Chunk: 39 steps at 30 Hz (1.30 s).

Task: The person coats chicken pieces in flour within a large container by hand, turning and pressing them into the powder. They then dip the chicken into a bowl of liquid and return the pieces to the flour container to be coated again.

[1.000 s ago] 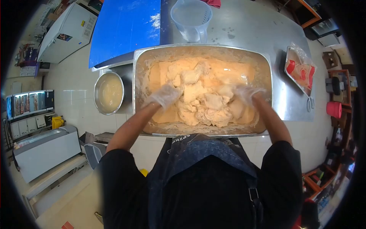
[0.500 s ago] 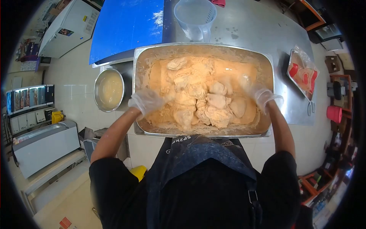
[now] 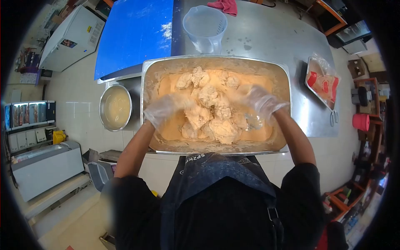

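Flour-coated chicken pieces (image 3: 223, 129) lie heaped in orange-tinted flour (image 3: 171, 127) inside a large rectangular metal tub (image 3: 216, 149). My left hand (image 3: 173, 104), in a clear plastic glove, reaches in over the tub's left side and touches the heap. My right hand (image 3: 254, 100), gloved the same way, is at the heap's right side, low over the flour. The fingers of both hands are smeared by motion and partly lost against the flour and chicken.
A steel bowl of pale liquid (image 3: 116, 109) stands left of the tub. Behind are a blue board (image 3: 133, 37) dusted with flour, a clear measuring jug (image 3: 205, 27) and a red cloth (image 3: 225, 6). On the right lies a tray with a red-and-white packet (image 3: 323, 85).
Both hands have moved inward over the chicken, the right one more to the left. Pieces in the heap have shifted and look more thickly coated. The whole view has tilted slightly.
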Each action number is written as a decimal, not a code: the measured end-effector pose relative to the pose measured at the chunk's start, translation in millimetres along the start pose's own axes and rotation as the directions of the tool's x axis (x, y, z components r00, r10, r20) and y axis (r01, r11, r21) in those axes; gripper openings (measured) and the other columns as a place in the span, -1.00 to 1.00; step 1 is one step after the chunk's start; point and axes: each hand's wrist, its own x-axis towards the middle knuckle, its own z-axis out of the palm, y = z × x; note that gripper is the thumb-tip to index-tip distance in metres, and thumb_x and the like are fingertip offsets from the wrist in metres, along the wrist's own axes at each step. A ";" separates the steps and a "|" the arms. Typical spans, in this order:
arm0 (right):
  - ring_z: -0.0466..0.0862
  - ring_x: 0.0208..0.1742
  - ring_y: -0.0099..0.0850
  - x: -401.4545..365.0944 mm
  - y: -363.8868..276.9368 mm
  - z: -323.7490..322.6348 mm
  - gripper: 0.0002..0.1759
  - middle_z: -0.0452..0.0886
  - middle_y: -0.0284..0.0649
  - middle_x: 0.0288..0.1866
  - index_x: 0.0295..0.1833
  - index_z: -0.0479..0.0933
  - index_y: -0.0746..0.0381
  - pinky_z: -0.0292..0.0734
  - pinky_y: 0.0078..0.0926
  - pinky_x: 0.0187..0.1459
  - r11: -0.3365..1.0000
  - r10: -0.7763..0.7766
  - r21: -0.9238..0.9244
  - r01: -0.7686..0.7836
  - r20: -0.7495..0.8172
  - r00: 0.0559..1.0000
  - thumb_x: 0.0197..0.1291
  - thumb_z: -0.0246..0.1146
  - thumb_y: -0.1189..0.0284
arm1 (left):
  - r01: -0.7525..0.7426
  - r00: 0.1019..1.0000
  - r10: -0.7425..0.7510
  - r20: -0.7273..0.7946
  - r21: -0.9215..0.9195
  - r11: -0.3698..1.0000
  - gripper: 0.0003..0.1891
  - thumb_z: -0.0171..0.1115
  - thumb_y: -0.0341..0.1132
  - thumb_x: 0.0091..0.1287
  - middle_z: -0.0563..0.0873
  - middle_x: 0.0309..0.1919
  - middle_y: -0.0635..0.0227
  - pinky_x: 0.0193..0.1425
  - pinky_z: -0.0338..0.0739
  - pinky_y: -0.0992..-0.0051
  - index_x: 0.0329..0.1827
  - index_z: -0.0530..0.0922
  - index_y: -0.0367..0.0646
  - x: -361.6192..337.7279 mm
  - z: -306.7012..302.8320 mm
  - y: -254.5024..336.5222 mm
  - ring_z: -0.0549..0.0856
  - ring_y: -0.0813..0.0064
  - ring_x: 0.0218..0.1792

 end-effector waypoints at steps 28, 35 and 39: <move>0.51 0.02 -0.27 -8.4 60.3 46.2 -0.18 0.44 0.06 0.12 0.34 0.11 0.22 0.40 -0.33 0.13 0.877 0.210 0.425 -0.223 0.080 0.975 0.09 0.12 -0.05 | 0.854 0.471 -0.653 0.593 -0.120 0.507 -0.16 -0.14 0.40 0.13 0.41 0.18 -0.02 0.32 0.20 0.37 0.12 0.45 -0.24 24.9 42.9 32.3 0.39 0.20 0.21; 0.48 0.11 -0.23 6.4 65.6 59.8 -0.23 0.37 -0.05 0.23 0.34 0.15 0.24 0.32 -0.34 0.16 0.209 -0.033 0.976 -0.065 0.074 0.997 0.21 -0.11 -0.12 | 0.774 0.623 -0.567 0.540 -0.531 0.345 -0.28 0.20 0.18 0.07 0.46 0.11 -0.06 0.22 0.29 0.23 0.24 0.33 -0.02 69.9 64.9 42.4 0.50 0.21 0.10; 0.49 0.10 -0.19 -43.1 42.2 -12.6 -0.44 0.38 -0.07 0.22 0.29 0.22 0.23 0.31 -0.25 0.14 0.897 0.367 0.207 -0.390 0.141 0.919 0.30 -0.15 0.11 | 0.483 0.869 -0.284 0.405 -0.572 0.663 -0.45 0.28 -0.03 0.07 0.60 -0.14 0.08 -0.11 0.51 0.34 0.12 0.40 0.00 94.6 76.7 63.5 0.63 0.37 -0.25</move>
